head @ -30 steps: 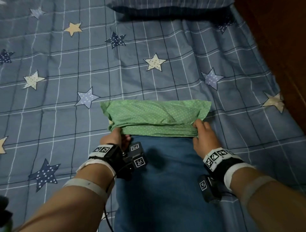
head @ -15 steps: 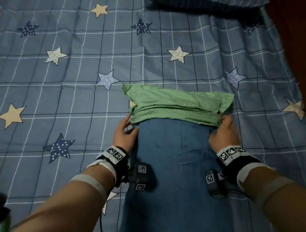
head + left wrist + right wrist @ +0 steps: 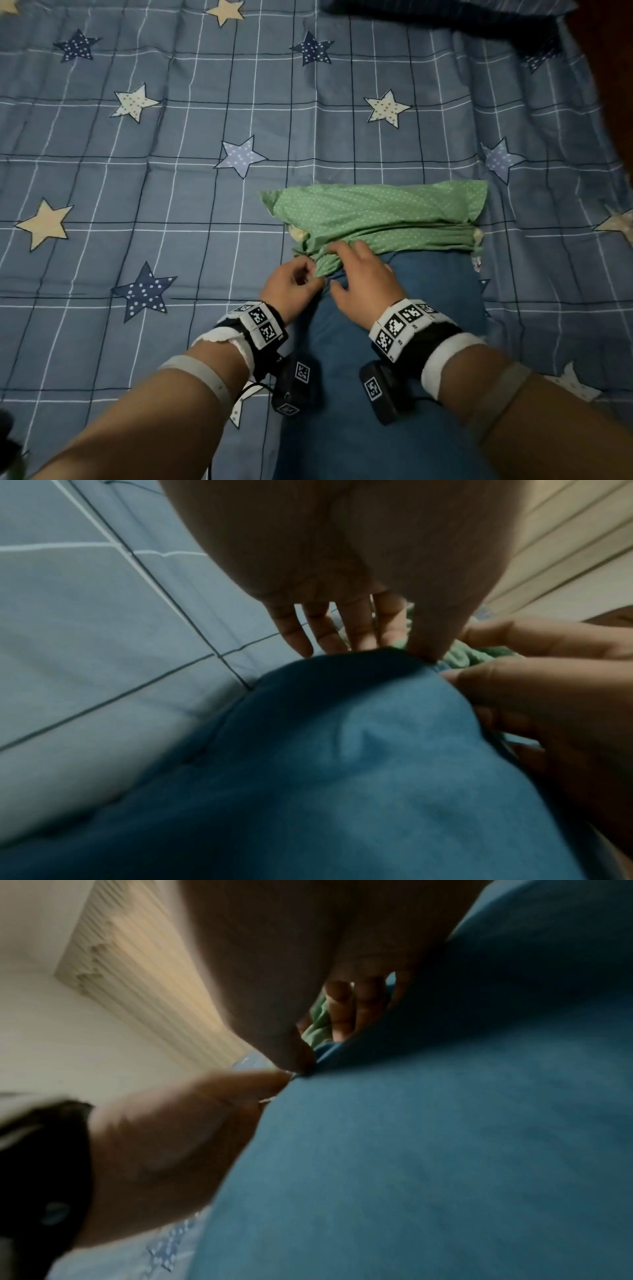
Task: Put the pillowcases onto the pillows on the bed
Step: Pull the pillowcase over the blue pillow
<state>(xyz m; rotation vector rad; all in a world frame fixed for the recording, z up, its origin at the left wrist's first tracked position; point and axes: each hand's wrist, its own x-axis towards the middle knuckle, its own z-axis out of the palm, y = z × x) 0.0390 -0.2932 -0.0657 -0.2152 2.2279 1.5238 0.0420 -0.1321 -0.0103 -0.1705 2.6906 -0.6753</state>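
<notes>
Bed sheet star-checked blue | left hand, right hand grip green pillowcase on pillow

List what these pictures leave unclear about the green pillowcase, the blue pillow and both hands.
- Head view: blue fabric pillow, near end cut off by the bottom edge.
- Head view: green dotted pillowcase, open edge bunched; right hand covers part.
- Left wrist view: left hand, fingertips hidden behind the pillow.
- Right wrist view: blurred; the grip is unreadable.

Star-patterned checked blue bed sheet, a blue pillow with bunched green pillowcase on it
</notes>
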